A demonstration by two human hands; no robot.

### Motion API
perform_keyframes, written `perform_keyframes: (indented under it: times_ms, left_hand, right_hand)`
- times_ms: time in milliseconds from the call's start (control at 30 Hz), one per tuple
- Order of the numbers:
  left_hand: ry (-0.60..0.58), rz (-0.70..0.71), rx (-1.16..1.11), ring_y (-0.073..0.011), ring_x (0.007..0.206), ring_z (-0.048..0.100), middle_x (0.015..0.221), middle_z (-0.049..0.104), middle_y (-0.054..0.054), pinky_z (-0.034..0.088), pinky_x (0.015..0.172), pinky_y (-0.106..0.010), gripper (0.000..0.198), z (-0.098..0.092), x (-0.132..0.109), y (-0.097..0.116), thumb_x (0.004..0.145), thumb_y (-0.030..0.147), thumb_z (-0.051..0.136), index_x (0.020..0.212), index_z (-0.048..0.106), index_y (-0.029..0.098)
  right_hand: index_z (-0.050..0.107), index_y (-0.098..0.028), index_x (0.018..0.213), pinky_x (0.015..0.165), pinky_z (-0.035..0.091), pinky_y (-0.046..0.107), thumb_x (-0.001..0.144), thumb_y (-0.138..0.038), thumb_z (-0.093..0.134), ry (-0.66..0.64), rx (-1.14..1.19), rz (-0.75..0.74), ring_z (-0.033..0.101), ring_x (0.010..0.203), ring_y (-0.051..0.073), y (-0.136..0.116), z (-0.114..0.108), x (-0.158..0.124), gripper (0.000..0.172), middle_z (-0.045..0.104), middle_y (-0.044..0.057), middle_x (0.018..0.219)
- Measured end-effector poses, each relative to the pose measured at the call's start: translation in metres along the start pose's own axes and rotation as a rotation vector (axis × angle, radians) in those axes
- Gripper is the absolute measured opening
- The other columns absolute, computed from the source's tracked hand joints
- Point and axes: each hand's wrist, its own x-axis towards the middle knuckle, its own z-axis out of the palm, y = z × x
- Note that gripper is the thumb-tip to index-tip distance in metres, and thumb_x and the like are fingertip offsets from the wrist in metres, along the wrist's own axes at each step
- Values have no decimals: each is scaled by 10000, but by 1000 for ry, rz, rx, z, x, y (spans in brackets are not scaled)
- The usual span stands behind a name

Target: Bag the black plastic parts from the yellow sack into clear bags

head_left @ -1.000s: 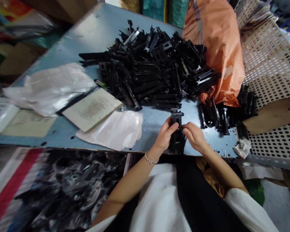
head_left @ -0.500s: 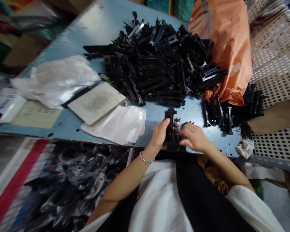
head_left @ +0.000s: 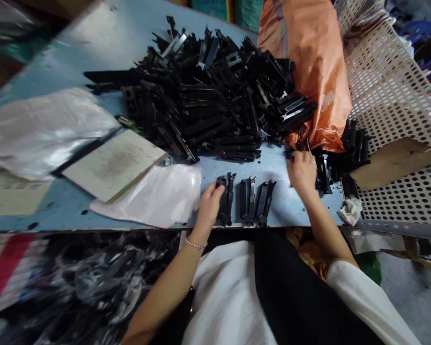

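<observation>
My left hand (head_left: 209, 203) is closed on the left side of a long black plastic part (head_left: 227, 199), which stands near the table's front edge. To its right, two similar black parts, a middle one (head_left: 246, 201) and a right one (head_left: 265, 203), lie side by side, untouched. Farther right, my right hand (head_left: 302, 172) has its fingers curled over a black part (head_left: 307, 146) at the small group of parts (head_left: 325, 172) below the orange sack. Its fingertips are partly hidden.
A large heap of black parts (head_left: 215, 100) covers the table's middle. The orange sack (head_left: 309, 72) and a perforated panel (head_left: 398, 110) stand right. Left lie a worn pale board (head_left: 113, 165), a white plastic bag (head_left: 158, 194) and another bag (head_left: 46, 129). Wrapped black items (head_left: 89, 287) lie below.
My right hand has left the parts at the table edge and moved right to the group by the sack. My left hand has lowered its part beside two others. The view has shifted.
</observation>
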Motion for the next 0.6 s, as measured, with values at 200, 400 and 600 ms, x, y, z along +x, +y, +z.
perform_keyframes:
  times_ms: [200,400,600]
  left_hand:
    - [61,276,627,-375,1336,391,1408,493,-212,304,1134,-592,445,20,-11,-8,902,332,534,1289,613,128]
    - [-37,377,226,-298,1340,446,1430,506,-135,333,1165,-504,483,29,-28,29,942,470,516,1349,568,214]
    - [-513,-65,-654,-303,1248,587,1316,634,-127,484,1049,-451,638,51,-32,67,812,618,665,1281,587,192]
  right_hand:
    - [527,-55,1302,900,422,468,830,-250,631,4,72,280,541,1051,337,75,12,45,522,572,244,1180]
    - [619,-190,1145,909,496,427,821,-415,638,-19,855,203,610,952,239,48,8,6,395,659,95,1067]
    - [661,-217,1006,729,563,341,857,-571,630,-559,1337,1,656,798,183,-32,-3,-47,385,695,39,927]
